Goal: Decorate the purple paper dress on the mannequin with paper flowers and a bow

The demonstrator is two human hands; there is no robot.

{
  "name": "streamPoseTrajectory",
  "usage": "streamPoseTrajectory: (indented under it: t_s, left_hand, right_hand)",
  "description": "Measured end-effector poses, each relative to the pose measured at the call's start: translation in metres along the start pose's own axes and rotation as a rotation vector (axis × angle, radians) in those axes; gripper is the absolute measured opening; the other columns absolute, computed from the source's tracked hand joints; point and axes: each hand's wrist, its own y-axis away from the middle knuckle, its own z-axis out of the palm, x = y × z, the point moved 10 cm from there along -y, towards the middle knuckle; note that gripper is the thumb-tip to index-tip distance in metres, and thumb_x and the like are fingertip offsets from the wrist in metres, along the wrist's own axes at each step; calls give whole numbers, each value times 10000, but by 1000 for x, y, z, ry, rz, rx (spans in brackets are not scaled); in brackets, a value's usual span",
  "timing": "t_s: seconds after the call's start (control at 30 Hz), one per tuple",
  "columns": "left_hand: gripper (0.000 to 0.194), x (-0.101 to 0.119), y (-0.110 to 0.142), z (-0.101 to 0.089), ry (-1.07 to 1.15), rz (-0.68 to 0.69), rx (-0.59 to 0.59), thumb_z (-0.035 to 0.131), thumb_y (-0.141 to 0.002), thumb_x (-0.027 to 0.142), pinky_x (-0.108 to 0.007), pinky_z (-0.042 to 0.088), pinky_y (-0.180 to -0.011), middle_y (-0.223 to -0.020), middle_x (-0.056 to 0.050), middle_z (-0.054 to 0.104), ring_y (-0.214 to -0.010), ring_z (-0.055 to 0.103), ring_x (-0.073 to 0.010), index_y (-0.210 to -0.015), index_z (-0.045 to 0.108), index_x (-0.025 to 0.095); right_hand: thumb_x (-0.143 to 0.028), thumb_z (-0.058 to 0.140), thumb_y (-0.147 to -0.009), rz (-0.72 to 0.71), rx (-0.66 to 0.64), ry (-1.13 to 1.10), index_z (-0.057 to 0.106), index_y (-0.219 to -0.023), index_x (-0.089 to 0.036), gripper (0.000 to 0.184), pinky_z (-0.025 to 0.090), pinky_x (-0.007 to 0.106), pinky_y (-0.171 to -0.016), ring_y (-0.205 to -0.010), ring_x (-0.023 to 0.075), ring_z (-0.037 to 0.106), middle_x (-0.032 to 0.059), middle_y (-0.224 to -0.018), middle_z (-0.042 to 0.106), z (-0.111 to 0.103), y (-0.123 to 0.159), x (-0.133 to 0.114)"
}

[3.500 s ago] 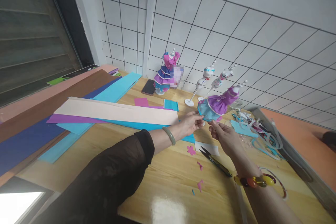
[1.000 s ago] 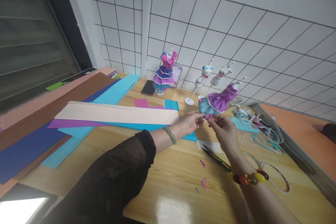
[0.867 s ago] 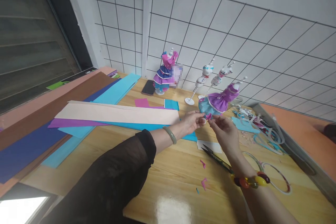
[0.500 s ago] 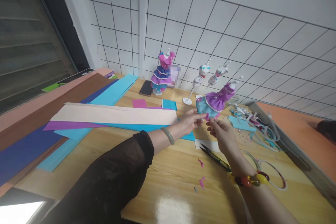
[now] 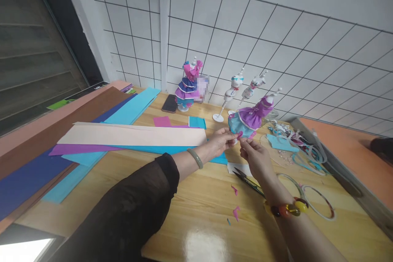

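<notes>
A small white mannequin wearing a purple and light blue paper dress point(image 5: 251, 116) tilts over the wooden table point(image 5: 196, 208). My left hand point(image 5: 221, 141) is closed on the base of this dress mannequin, just under the blue skirt. My right hand point(image 5: 253, 153) pinches a small pink paper piece point(image 5: 240, 134) against the skirt's hem. Both hands meet at the bottom of the skirt. A green bangle sits on my left wrist and a bead bracelet on my right.
Long sheets of coloured crepe paper point(image 5: 132, 135) lie to the left. Black scissors point(image 5: 247, 180) and pink scraps point(image 5: 236, 213) lie near my right wrist. Three more mannequins point(image 5: 230, 96), one dressed point(image 5: 186, 88), and a phone point(image 5: 169, 103) stand by the grid wall. Ribbon bits and rings point(image 5: 307, 155) clutter the right.
My right hand took up a pink paper piece from the table and now holds it at the skirt's hem. The view has shifted slightly; the dress stays in my left hand.
</notes>
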Motion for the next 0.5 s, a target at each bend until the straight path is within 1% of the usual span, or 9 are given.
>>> streamPoseTrajectory:
  t_s: [0.13, 0.2, 0.33, 0.4, 0.5]
  left_hand:
    - [327, 2, 1, 2, -2, -7, -6, 771, -568, 224, -216, 358, -605, -712, -4, 573, -608, 509, -54, -799, 558, 135]
    - [288, 2, 1, 2, 13, -20, 0, 752, -593, 216, -213, 360, -598, -703, -1, 569, -589, 502, -48, -792, 560, 136]
    - [196, -1, 1, -2, 66, -60, 31, 696, -649, 207, -218, 372, -581, -707, -15, 579, -554, 490, -49, -767, 560, 129]
    - [171, -2, 0, -3, 82, -66, 36, 674, -668, 209, -220, 377, -575, -705, -19, 581, -554, 495, -56, -768, 560, 130]
    - [155, -3, -1, -5, 91, -75, 35, 663, -680, 209, -218, 381, -571, -712, -25, 588, -559, 503, -63, -762, 559, 129]
  right_hand:
    - [-461, 719, -645, -19, 38, 15, 571, -655, -182, 316, 309, 196, -432, -463, 57, 356, -59, -523, 411, -3, 3, -3]
    - [-473, 718, -639, 6, 48, 10, 549, -636, -182, 336, 305, 200, -417, -450, 59, 356, -61, -515, 401, -4, 3, -1]
    - [-463, 747, -599, 124, 21, -62, 559, -646, -178, 345, 312, 202, -393, -439, 55, 377, -47, -563, 451, 1, 2, 10]
    - [-462, 747, -594, 151, -5, -96, 567, -655, -180, 340, 331, 203, -398, -446, 53, 391, -40, -602, 476, 5, 3, 14]
    - [-426, 759, -589, 159, -32, -129, 583, -674, -189, 308, 346, 197, -407, -454, 50, 390, -44, -613, 476, 8, 3, 17]
